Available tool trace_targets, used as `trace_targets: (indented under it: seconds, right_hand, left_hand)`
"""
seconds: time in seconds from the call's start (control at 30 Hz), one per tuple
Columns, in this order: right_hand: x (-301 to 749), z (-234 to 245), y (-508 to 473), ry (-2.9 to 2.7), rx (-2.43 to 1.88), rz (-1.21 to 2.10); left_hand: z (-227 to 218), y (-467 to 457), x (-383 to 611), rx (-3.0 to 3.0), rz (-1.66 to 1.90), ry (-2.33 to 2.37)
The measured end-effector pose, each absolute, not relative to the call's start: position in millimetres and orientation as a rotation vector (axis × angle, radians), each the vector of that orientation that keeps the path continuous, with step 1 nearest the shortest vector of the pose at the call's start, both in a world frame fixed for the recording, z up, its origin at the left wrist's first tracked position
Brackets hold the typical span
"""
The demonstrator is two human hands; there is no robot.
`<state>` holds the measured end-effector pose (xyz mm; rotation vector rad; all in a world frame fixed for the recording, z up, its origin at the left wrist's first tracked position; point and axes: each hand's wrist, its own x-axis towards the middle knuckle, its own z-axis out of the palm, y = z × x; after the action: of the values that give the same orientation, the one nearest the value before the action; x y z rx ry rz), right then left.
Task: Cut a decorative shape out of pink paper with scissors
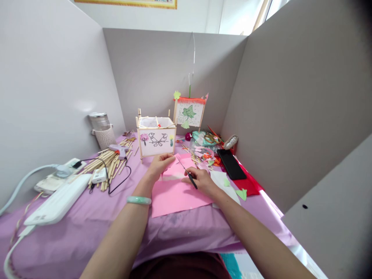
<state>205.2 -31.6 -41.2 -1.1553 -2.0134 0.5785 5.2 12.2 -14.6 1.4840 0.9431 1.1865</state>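
Note:
My left hand [162, 166], below a pale green bangle [138, 200], pinches a small piece of pink paper [178, 158] by its edge. In my right hand [200, 180] is a pair of scissors [190, 177] with black handles, its blades pointing up and left at the pink piece. Whether the blades touch the paper I cannot tell. Beneath both hands a larger pink sheet [177, 197] lies flat. Just behind my left hand stands a lantern-like box [157, 141] of sticks and white paper, drawn with two birds and flowers.
Left lie bamboo sticks [101, 166], a glue gun [119, 149], a power strip [58, 197] with cables and a cup [103, 131]. A second decorated lantern [189, 112] stands behind. Right are paper scraps [203, 155], a black phone [231, 164] and red paper [250, 186]. Grey partitions [174, 66] enclose the table.

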Motion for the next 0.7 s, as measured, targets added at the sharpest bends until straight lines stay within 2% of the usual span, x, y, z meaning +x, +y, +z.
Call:
trace_targets:
  seconds: [0.7]
  right_hand:
    - [205.3, -41.8, -32.6, -2.022, -1.176, 0.642]
  left_hand:
    - [-9.3, 9.0, 5.6, 1.431, 1.271, 0.978]
